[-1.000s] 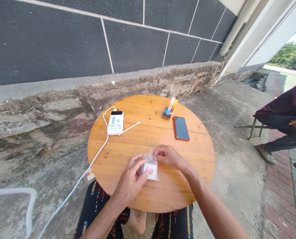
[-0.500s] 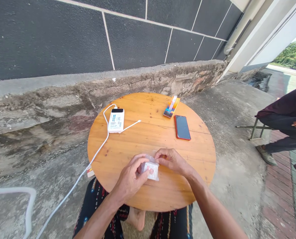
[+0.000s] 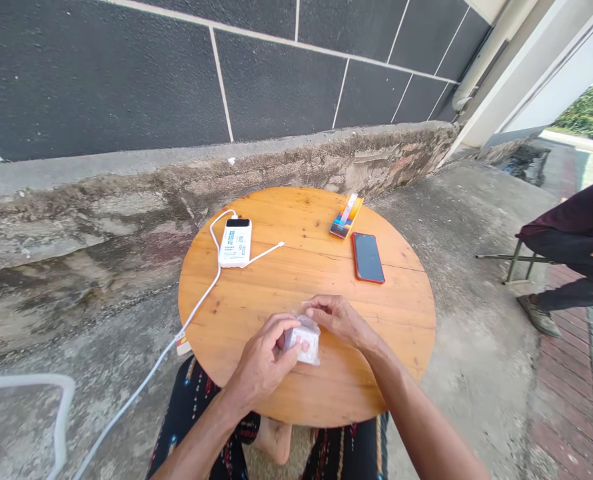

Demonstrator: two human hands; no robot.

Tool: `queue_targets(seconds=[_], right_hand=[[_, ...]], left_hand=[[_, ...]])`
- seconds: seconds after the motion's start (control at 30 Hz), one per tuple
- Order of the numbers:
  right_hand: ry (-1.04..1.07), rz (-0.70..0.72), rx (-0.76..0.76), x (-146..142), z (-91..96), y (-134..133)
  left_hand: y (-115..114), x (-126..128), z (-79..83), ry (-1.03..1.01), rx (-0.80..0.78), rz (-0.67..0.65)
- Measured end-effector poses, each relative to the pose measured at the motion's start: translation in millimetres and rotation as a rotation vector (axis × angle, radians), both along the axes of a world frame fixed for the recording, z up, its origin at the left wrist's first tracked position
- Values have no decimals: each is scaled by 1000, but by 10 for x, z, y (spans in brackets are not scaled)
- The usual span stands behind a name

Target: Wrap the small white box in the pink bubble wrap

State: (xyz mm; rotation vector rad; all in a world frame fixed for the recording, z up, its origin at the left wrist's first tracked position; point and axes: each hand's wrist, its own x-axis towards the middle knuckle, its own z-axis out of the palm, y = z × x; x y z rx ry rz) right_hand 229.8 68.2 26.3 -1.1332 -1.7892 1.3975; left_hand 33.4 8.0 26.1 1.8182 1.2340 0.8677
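A small white box-like item in a clear plastic wrapper [image 3: 308, 345] is at the near middle of the round wooden table [image 3: 296, 267]. My left hand [image 3: 269, 352] grips it from the left, thumb on the near face and fingers over the top. At its far edge, my right hand [image 3: 335, 319] has thumb and forefinger closed on the clear plastic film. What lies inside the wrapper is too blurred to name.
A white power bank [image 3: 236, 244] with a white cable [image 3: 196, 310] stands at the table's left. A red-edged phone [image 3: 368, 257] and an orange-and-blue box [image 3: 346, 217] lie at the right. A seated person [image 3: 571, 240] is off to the right.
My right hand has shifted slightly left along the wrapper's far edge, over the plastic. My left hand keeps its hold. The view has moved a little.
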Motion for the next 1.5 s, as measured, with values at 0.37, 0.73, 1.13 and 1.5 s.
queue_targets(seconds=[0.37,0.73,1.13,1.5], right_hand=[[68,-267,-125,-155,-87,3],[4,-266,31,13,10,-106],[-356,72,368,-23,321,-338],[-308,34,361,8,203,-275]], left_hand=[[-38,-43,-27,-10,13,-34],[9,-49,6,22,-30,-68],[4,-30,22,-30,-7,-56],[16,-12,-32,17,76,-21]])
